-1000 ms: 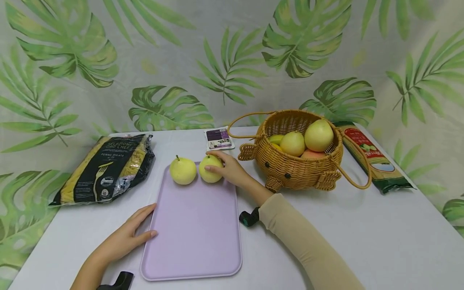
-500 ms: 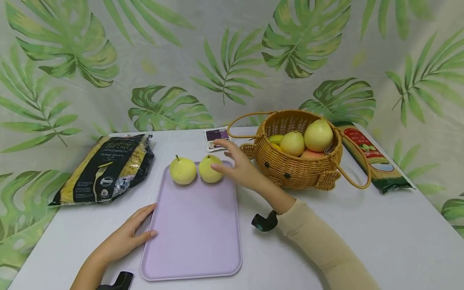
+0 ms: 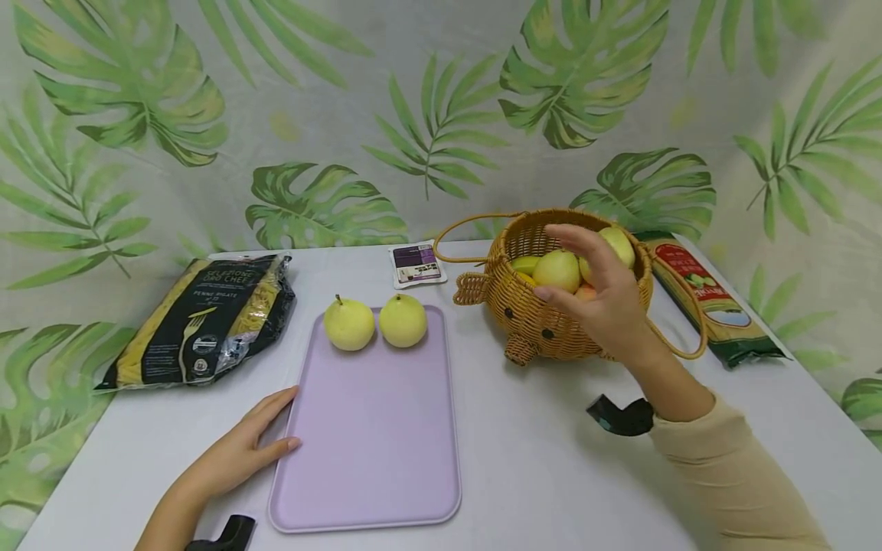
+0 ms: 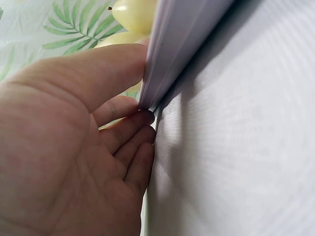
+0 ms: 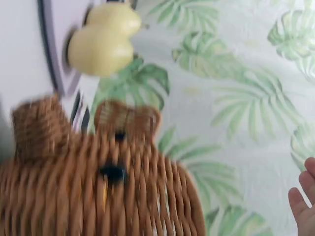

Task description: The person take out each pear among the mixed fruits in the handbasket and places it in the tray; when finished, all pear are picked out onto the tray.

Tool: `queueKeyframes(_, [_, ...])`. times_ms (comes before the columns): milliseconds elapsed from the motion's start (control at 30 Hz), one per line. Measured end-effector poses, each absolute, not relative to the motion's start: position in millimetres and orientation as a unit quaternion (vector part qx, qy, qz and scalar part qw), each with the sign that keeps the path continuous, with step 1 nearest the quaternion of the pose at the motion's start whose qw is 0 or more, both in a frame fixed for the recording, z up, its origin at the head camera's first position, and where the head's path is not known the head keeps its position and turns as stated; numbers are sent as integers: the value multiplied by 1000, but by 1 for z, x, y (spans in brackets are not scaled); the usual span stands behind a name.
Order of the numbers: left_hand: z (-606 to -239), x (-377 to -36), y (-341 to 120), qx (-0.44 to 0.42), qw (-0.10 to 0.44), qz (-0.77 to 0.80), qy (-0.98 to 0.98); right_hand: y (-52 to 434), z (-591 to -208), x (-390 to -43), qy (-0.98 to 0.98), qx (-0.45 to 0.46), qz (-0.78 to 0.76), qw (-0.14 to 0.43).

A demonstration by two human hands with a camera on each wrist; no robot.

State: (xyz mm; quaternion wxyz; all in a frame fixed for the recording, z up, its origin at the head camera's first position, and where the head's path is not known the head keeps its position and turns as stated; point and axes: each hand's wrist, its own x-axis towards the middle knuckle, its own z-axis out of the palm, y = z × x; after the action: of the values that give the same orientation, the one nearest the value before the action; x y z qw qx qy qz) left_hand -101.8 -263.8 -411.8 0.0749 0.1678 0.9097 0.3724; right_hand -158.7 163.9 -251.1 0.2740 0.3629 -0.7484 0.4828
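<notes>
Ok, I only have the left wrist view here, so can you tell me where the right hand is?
Observer: In the head view, the right hand is at the wicker basket, raised in front of part of its opening. Whether it touches anything there, I can't tell.

Operator: What can you see inside that basket?

Observer: Fruit, including two round yellow-green ones, the right-hand one partly hidden by the fingers.

Operator: And what's just past the far end of the lilac tray?

Observer: A small flat packet with a dark purple label, lying apart from the tray, behind its far right corner.
</notes>
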Motion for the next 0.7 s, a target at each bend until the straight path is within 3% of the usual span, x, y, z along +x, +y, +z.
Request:
queueKeyframes(300, [-411, -101, -265, 179, 74, 374, 907, 232, -241, -176, -812, 252, 443, 285])
queueKeyframes(700, [-410, -102, -264, 179, 77, 376, 906, 295, -247, -227, -889, 174, 390, 167])
